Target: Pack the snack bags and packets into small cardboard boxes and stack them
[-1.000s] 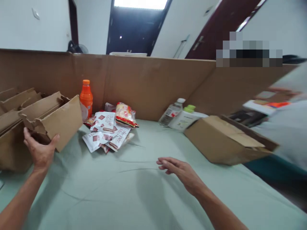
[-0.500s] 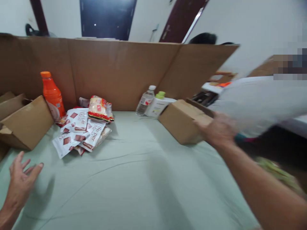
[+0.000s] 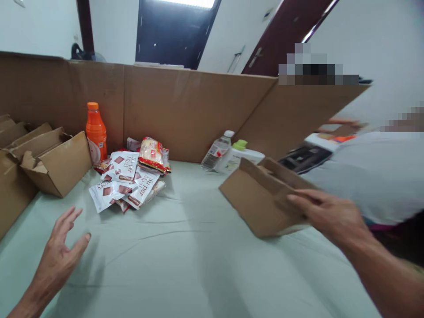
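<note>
My right hand point(image 3: 334, 214) grips the near right edge of a small brown cardboard box point(image 3: 261, 201), tilted over the right part of the green-covered table point(image 3: 185, 260). Its top flaps stand up; what is inside is hidden. Behind that box, a clear water bottle point(image 3: 217, 152) leans beside a white bottle with a green cap point(image 3: 240, 157). My left hand point(image 3: 61, 247) is above the cloth at the left, fingers apart, holding nothing. Nearest to it lies a pile of white Super Meal packets point(image 3: 114, 192), with a red-and-clear food packet point(image 3: 152, 154) on top.
An orange bottle point(image 3: 96, 132) stands behind the packets. Several open cardboard boxes point(image 3: 68, 163) line the left side. A tall cardboard panel point(image 3: 185, 115) runs along the back edge. At the right, a person in a light shirt point(image 3: 371, 176) is close to the table.
The cardboard box in my right hand has come nearer and tipped, so its open flaps now show. My view has turned left, and my left hand sits farther into the picture.
</note>
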`<action>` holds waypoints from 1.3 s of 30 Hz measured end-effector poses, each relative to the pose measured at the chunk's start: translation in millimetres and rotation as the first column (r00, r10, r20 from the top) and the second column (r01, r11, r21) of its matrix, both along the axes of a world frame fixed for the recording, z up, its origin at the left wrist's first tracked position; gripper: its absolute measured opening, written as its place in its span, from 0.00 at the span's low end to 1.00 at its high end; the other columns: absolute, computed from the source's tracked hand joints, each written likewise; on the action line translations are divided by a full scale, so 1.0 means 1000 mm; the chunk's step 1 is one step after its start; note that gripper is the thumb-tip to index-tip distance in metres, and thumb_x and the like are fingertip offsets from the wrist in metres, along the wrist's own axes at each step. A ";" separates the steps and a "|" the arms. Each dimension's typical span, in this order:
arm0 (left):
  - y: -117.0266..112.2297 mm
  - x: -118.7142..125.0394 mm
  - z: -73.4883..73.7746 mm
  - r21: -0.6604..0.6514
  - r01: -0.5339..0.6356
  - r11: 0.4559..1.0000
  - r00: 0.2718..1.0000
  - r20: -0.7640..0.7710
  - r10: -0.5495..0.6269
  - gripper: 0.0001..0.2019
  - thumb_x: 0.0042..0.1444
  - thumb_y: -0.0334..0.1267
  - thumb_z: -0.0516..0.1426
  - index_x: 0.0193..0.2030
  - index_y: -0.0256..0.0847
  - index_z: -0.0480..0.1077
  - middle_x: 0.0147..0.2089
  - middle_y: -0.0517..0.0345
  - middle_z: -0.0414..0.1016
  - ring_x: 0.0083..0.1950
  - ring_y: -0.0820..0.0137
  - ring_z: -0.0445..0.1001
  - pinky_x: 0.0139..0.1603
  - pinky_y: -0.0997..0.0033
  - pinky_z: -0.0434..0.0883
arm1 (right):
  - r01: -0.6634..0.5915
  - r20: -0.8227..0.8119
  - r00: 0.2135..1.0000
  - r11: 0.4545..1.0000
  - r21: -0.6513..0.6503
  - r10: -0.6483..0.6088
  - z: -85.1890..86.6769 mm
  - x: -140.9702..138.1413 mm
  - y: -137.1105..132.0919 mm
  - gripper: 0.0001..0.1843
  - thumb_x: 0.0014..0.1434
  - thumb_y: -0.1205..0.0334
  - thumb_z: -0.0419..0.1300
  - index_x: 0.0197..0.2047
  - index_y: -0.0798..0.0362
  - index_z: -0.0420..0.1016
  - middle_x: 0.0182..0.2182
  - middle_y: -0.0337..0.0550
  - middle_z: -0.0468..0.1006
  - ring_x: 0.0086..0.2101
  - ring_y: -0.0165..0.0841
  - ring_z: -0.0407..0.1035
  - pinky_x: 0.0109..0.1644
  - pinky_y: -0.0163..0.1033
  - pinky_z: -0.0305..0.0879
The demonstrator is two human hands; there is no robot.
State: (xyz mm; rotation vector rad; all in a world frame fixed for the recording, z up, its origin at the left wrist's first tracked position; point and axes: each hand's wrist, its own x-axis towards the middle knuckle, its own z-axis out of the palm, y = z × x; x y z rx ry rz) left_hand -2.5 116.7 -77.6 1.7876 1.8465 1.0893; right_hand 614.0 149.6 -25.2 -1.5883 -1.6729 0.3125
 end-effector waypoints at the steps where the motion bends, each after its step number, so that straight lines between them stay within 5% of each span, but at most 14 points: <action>1: -0.004 0.004 -0.001 0.019 0.048 0.999 0.999 -0.023 -0.047 0.28 0.63 0.57 0.56 0.67 0.53 0.66 0.74 0.49 0.61 0.65 0.44 0.72 0.40 0.56 0.82 | 0.096 0.030 0.995 0.995 0.009 -0.096 0.001 -0.016 -0.019 0.09 0.60 0.47 0.64 0.30 0.39 0.77 0.24 0.40 0.76 0.27 0.44 0.71 0.31 0.49 0.67; 4: -0.018 0.017 -0.003 0.085 0.226 0.970 0.972 -0.081 -0.219 0.25 0.64 0.53 0.57 0.67 0.57 0.65 0.73 0.51 0.62 0.67 0.46 0.70 0.57 0.43 0.77 | 0.145 0.126 0.982 0.989 -0.011 -0.142 0.011 -0.076 -0.073 0.13 0.58 0.42 0.65 0.34 0.41 0.82 0.36 0.44 0.83 0.37 0.49 0.78 0.41 0.54 0.76; 7: -0.033 0.034 -0.002 0.075 0.384 0.920 0.923 -0.046 -0.381 0.30 0.64 0.48 0.58 0.72 0.61 0.57 0.75 0.51 0.58 0.70 0.47 0.67 0.65 0.37 0.71 | -0.110 0.092 0.989 0.993 -0.053 0.114 0.027 -0.137 -0.116 0.15 0.61 0.42 0.64 0.33 0.42 0.83 0.35 0.46 0.83 0.38 0.46 0.80 0.42 0.51 0.80; 10: -0.047 0.045 0.003 0.007 0.546 0.837 0.834 0.080 -0.545 0.43 0.61 0.47 0.63 0.77 0.63 0.43 0.79 0.49 0.47 0.76 0.45 0.57 0.68 0.36 0.67 | -0.458 0.021 0.883 0.870 -0.181 0.469 0.046 -0.181 -0.146 0.16 0.68 0.47 0.58 0.33 0.39 0.84 0.34 0.44 0.82 0.43 0.43 0.79 0.45 0.46 0.79; 13: -0.053 0.050 0.010 -0.068 0.701 0.710 0.708 0.179 -0.683 0.60 0.51 0.53 0.71 0.78 0.61 0.32 0.82 0.48 0.33 0.80 0.39 0.43 0.73 0.28 0.52 | -0.624 -0.181 0.780 0.723 -0.298 0.599 0.061 -0.202 -0.165 0.21 0.67 0.36 0.54 0.37 0.34 0.85 0.40 0.43 0.84 0.51 0.45 0.77 0.55 0.53 0.75; 16: -0.051 0.051 0.013 -0.146 0.807 0.572 0.588 0.268 -0.763 0.68 0.45 0.56 0.73 0.79 0.54 0.27 0.82 0.44 0.29 0.80 0.39 0.38 0.75 0.29 0.45 | -0.621 -0.318 0.784 0.684 -0.383 0.534 0.069 -0.209 -0.171 0.29 0.62 0.27 0.51 0.44 0.34 0.86 0.45 0.46 0.85 0.51 0.49 0.78 0.57 0.57 0.74; 19: -0.046 0.055 0.013 -0.168 0.875 0.453 0.483 0.341 -0.806 0.70 0.43 0.59 0.73 0.80 0.46 0.29 0.82 0.40 0.34 0.80 0.39 0.39 0.75 0.31 0.44 | -0.510 -0.127 0.849 0.736 -0.445 0.513 0.069 -0.220 -0.165 0.24 0.68 0.38 0.53 0.53 0.38 0.84 0.53 0.50 0.82 0.55 0.49 0.76 0.57 0.56 0.75; 23: -0.049 0.060 0.005 -0.148 0.867 0.477 0.497 0.340 -0.798 0.68 0.42 0.57 0.73 0.80 0.44 0.34 0.81 0.39 0.38 0.79 0.38 0.42 0.76 0.32 0.44 | -0.415 0.286 0.752 0.763 -0.495 0.594 0.058 -0.242 -0.160 0.35 0.62 0.48 0.65 0.70 0.46 0.68 0.64 0.54 0.73 0.61 0.51 0.70 0.61 0.58 0.73; 28: -0.057 0.063 -0.005 -0.122 0.857 0.501 0.508 0.366 -0.780 0.67 0.41 0.57 0.72 0.80 0.42 0.36 0.81 0.39 0.38 0.80 0.39 0.40 0.77 0.34 0.43 | -0.407 0.580 0.599 0.834 -0.373 0.552 0.030 -0.258 -0.165 0.47 0.58 0.55 0.65 0.77 0.48 0.52 0.67 0.57 0.68 0.61 0.57 0.69 0.59 0.65 0.73; 31: -0.057 0.066 -0.012 -0.129 0.867 0.481 0.490 0.395 -0.777 0.69 0.40 0.56 0.73 0.80 0.43 0.34 0.81 0.39 0.38 0.79 0.38 0.42 0.76 0.34 0.44 | -0.414 0.671 0.568 0.870 -0.267 0.476 0.007 -0.265 -0.162 0.46 0.56 0.56 0.65 0.74 0.61 0.58 0.59 0.68 0.75 0.54 0.61 0.75 0.50 0.65 0.78; 34: -0.057 0.069 -0.021 -0.080 0.879 0.469 0.460 0.399 -0.794 0.70 0.38 0.56 0.73 0.80 0.46 0.33 0.81 0.40 0.40 0.79 0.37 0.44 0.76 0.33 0.45 | -0.440 0.690 0.569 0.874 -0.205 0.448 -0.007 -0.272 -0.158 0.39 0.55 0.62 0.61 0.68 0.67 0.65 0.52 0.70 0.79 0.49 0.58 0.77 0.47 0.61 0.80; 39: -0.060 0.070 -0.027 -0.029 0.861 0.508 0.486 0.344 -0.803 0.70 0.36 0.57 0.73 0.80 0.49 0.35 0.79 0.42 0.46 0.77 0.35 0.48 0.75 0.31 0.49 | -0.456 0.567 0.658 0.861 -0.223 0.495 0.014 -0.264 -0.160 0.34 0.55 0.67 0.55 0.66 0.54 0.69 0.51 0.57 0.82 0.47 0.49 0.79 0.45 0.51 0.81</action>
